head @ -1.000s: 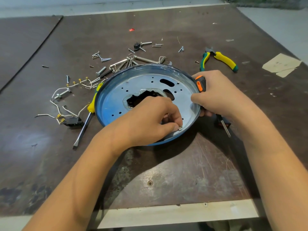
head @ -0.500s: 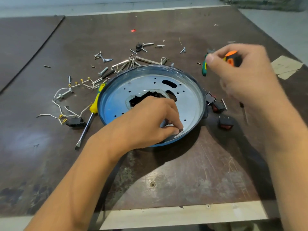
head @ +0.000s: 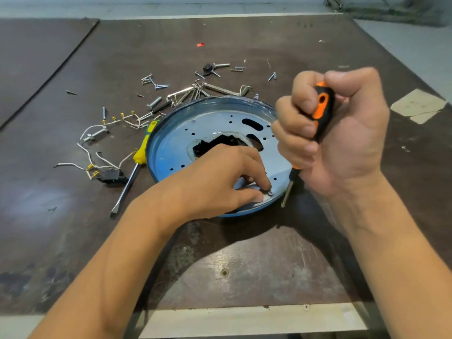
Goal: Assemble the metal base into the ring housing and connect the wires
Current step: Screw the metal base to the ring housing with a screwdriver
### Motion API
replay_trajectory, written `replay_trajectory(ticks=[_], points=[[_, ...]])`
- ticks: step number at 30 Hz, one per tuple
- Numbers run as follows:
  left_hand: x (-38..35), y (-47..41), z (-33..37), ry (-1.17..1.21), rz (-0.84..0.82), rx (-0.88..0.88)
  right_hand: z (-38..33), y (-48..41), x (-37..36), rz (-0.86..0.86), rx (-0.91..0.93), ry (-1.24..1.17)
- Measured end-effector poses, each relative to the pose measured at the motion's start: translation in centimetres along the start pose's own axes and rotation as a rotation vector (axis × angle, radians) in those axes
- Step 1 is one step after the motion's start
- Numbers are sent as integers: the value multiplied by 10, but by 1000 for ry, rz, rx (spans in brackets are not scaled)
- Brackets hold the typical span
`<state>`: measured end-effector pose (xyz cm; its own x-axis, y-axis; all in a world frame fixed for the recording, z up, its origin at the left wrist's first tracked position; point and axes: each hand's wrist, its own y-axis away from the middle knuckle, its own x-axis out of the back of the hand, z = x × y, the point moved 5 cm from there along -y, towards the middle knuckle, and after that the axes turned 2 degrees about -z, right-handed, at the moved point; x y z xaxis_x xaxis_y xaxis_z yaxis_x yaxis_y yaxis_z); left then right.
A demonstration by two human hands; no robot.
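Metal base (head: 176,143): is sitting inside the blue ring housing (head: 153,157) mid-surface (head: 244,253), with a screw (head: 270,193) standing at its near right edge.
Change: the right hand (head: 342,138) has been bringing the orange screwdriver (head: 323,104) in from the far right; driving the screw likely comes next.
Left hand (head: 220,177): is pinching the screw upright.
Right hand: is clenching the handle, with the tip pointing down just right of the screw.
Wires (head: 71,164): are lying loose at left, not yet connected.

Blue on the ring housing (head: 149,155), silver dotted with dark holes on the metal base (head: 171,148). Orange and black on the held screwdriver (head: 323,101), white on the wires (head: 67,164), worn dark brown on the counter (head: 244,265).
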<state>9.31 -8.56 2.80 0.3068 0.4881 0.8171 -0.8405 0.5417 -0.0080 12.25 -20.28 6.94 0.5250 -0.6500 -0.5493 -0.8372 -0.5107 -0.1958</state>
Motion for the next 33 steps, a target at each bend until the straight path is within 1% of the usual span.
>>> replay_trajectory(ticks=[5,7,10,17,27,33], points=[[-2,0,-3,-4,10,4,-21,2,5,56,210,-60],[-2,0,-4,2,9,7,-23,3,5,55,253,-58],[-2,-1,-3,5,8,10,-17,2,5,52,248,-31],[-1,-1,0,-2,9,-2,2,0,9,53,168,-29],[-1,-2,0,-7,10,-6,1,0,8,17,167,3],[-2,-2,0,-22,0,-14,1,-2,6,-46,154,27]])
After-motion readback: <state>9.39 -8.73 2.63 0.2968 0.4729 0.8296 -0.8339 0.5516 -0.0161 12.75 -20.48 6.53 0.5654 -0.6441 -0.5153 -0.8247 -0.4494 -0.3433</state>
